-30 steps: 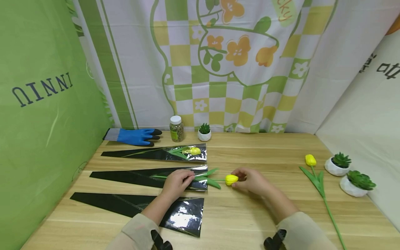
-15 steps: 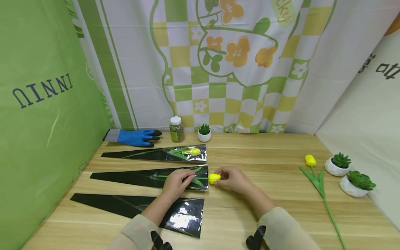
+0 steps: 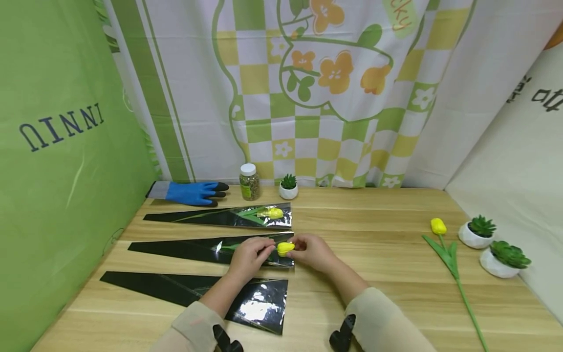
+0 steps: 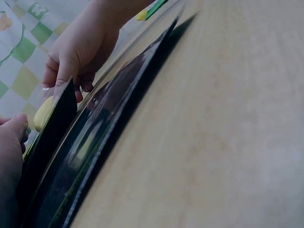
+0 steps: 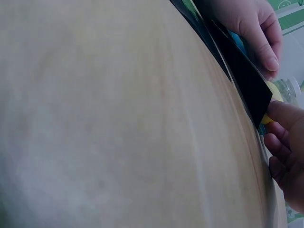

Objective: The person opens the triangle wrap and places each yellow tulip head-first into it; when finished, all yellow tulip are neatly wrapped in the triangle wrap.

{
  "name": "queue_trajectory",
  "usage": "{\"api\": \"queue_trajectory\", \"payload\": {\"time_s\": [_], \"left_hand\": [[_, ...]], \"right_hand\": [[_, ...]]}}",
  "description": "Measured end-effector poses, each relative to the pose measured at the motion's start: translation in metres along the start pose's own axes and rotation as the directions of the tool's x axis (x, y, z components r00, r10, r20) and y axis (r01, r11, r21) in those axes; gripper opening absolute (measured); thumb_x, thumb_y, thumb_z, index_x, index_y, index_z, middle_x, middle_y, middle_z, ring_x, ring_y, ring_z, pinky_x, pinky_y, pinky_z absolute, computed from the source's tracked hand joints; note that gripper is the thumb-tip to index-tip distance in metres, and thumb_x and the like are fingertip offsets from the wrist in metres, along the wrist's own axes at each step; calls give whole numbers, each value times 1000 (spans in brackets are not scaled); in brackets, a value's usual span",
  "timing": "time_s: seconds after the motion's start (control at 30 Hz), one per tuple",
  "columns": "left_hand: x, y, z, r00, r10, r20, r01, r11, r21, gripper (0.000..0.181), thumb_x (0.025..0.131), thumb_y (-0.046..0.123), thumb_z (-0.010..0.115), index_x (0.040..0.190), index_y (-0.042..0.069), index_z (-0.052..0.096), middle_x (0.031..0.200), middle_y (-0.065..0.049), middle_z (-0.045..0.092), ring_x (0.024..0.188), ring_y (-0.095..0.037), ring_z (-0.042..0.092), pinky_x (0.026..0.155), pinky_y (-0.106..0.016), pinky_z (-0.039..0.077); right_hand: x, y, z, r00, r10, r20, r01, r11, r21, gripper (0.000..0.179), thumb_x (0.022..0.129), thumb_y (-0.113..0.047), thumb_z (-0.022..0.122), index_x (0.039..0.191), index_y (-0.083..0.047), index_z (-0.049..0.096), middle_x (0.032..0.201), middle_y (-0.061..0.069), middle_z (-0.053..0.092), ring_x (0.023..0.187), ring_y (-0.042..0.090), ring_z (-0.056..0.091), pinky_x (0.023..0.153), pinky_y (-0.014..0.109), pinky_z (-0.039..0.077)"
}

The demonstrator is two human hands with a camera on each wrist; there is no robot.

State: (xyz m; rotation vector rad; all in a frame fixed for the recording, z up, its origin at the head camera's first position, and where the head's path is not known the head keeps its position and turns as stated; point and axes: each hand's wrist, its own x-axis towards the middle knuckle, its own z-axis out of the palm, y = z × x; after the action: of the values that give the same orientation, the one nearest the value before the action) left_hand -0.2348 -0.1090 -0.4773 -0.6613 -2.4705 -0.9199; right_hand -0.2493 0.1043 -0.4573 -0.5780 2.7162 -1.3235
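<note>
The middle black flower sleeve (image 3: 176, 250), clear-fronted and tapering leftward, has a yellow artificial tulip (image 3: 284, 249) lying into its wide right end. My right hand (image 3: 313, 252) pinches the tulip's head between thumb and fingers, right at the sleeve's mouth. Over the sleeve, my left hand (image 3: 249, 256) has thumb and fingertips together, pinching the sleeve near its opening and covering part of stem and leaves. In the right wrist view the sleeve's black back (image 5: 249, 90) stands raised off the table, with the right hand (image 5: 287, 142) at its corner.
Behind lies a sleeve (image 3: 211, 216) with a yellow tulip inside; in front, another black sleeve (image 3: 264, 303). A loose tulip (image 3: 453, 266) and two potted succulents (image 3: 475, 233) are at right. A blue glove (image 3: 189, 193), a jar (image 3: 249, 183) and a small succulent (image 3: 288, 188) line the back.
My right hand has moved left, sliding the tulip into the middle sleeve; its leaves and then its head have passed the sleeve's right edge. My left hand has stayed in place.
</note>
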Motion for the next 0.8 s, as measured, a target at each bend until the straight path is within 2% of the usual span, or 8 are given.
{"api": "queue_trajectory", "payload": {"time_s": [0.3, 0.57, 0.8], "left_hand": [[0, 2, 0, 1000, -17, -15, 17, 1000, -8, 13, 88, 18, 72, 99, 11, 77, 104, -3, 76, 100, -22, 70, 90, -39, 56], [0, 3, -1, 999, -33, 1, 33, 999, -6, 14, 89, 19, 72, 100, 12, 77, 106, -3, 75, 102, -22, 69, 92, -39, 56], [0, 1, -1, 996, -60, 62, 60, 998, 0, 22, 90, 22, 71, 110, 12, 74, 113, -5, 73, 109, -24, 67, 96, -42, 54]], "right_hand": [[2, 0, 8, 999, 29, -14, -28, 996, 89, 20, 85, -13, 76, 103, -6, 73, 89, 5, 74, 79, 9, 64, 74, 23, 54], [3, -1, 9, 999, 43, -23, -43, 999, 32, 15, 85, -17, 76, 98, -9, 74, 90, 3, 74, 82, 10, 64, 79, 29, 55], [-6, 5, -3, 994, 101, -48, -102, 994, -30, 15, 87, -19, 73, 100, -13, 75, 97, 1, 74, 92, 15, 66, 89, 38, 55]]}}
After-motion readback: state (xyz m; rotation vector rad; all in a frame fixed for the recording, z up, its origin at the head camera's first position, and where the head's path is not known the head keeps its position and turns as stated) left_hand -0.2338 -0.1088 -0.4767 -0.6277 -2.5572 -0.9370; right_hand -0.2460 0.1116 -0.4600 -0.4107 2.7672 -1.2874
